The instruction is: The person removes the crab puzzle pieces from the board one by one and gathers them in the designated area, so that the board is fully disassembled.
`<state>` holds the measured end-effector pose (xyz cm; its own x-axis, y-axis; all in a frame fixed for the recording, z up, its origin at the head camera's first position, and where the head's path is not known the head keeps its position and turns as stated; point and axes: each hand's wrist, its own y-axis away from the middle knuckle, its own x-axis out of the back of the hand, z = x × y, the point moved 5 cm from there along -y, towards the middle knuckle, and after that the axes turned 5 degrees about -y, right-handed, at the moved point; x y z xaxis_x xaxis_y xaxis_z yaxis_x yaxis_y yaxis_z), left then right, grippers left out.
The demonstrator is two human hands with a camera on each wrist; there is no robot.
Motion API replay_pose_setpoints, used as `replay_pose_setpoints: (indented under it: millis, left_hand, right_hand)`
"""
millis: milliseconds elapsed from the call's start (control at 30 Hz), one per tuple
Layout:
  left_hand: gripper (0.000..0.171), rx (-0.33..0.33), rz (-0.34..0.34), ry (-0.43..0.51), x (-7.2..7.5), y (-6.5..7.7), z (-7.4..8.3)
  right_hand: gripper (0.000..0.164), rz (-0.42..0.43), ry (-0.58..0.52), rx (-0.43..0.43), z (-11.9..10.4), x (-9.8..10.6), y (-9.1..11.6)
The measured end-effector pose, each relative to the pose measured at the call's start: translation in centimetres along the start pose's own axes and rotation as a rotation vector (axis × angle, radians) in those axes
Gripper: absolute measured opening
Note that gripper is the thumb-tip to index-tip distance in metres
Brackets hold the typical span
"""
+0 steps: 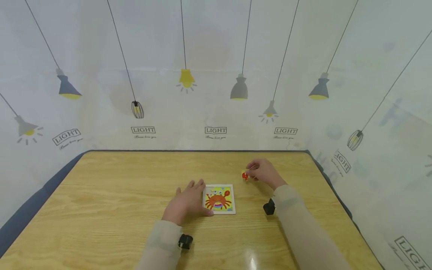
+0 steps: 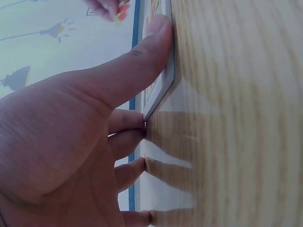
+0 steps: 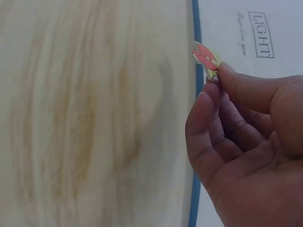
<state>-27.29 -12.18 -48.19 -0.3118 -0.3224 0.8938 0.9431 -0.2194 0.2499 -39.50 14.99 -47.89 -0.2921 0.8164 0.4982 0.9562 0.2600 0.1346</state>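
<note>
A square crab jigsaw puzzle (image 1: 218,202) with a pale frame lies flat on the table. Its picture shows a red crab on yellow, and a bare patch shows at its upper left corner. My left hand (image 1: 189,202) is at the puzzle's left side with fingers spread; in the left wrist view its thumb (image 2: 154,45) presses on the frame's edge and its fingertips touch the table. Up and to the right of the puzzle, my right hand (image 1: 264,172) pinches a small puzzle piece (image 3: 205,57) with a red claw on it between thumb and forefinger, above the table.
The wooden table (image 1: 118,187) has a dark blue edge along its back and sides. Behind it hangs a pale wall covering (image 1: 216,101) printed with lamps and the word LIGHT. Each wrist wears a small black camera (image 1: 185,241).
</note>
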Motion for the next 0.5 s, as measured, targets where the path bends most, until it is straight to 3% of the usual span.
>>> replay_pose_setpoints:
  millis: [267, 500]
  left_hand:
    - [0.110, 0.012, 0.004, 0.015, -0.3, -0.1, -0.2]
    - [0.109, 0.006, 0.006, 0.025, -0.3, 0.1, -0.1]
  right_hand:
    - [0.014, 0.007, 0.172, -0.016, 2.0, 0.2, -0.2]
    - [0.010, 0.027, 0.191, -0.005, 2.5, -0.4, 0.0]
